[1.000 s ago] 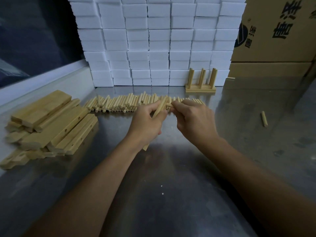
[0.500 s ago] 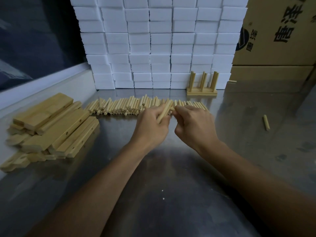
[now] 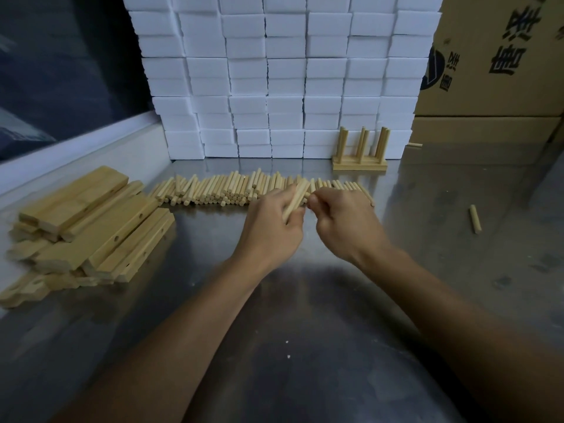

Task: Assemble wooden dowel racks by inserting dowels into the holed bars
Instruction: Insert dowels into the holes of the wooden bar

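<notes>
Both hands have drifted slightly back toward the dowel row since a second ago, and their grip looks much the same. Left hand (image 3: 271, 230) has its fingers curled round a small bundle of dowels (image 3: 294, 201), angled up and away, probably so the ends stay free for the right hand to add to. Right hand (image 3: 348, 224) pinches at the row of loose dowels (image 3: 232, 189) beside the bundle; what its fingers (image 3: 314, 203) hold is hidden. Holed bars (image 3: 91, 227) lie stacked at the left of the desk (image 3: 274, 315), well apart from the hands and untouched. One finished rack (image 3: 360, 151) stands upright against the white blocks (image 3: 283, 77). A stray dowel (image 3: 475, 218) lies to the right. No containers hold any parts; cardboard boxes (image 3: 500, 56) stand at the back right, and their contents can't be seen.
</notes>
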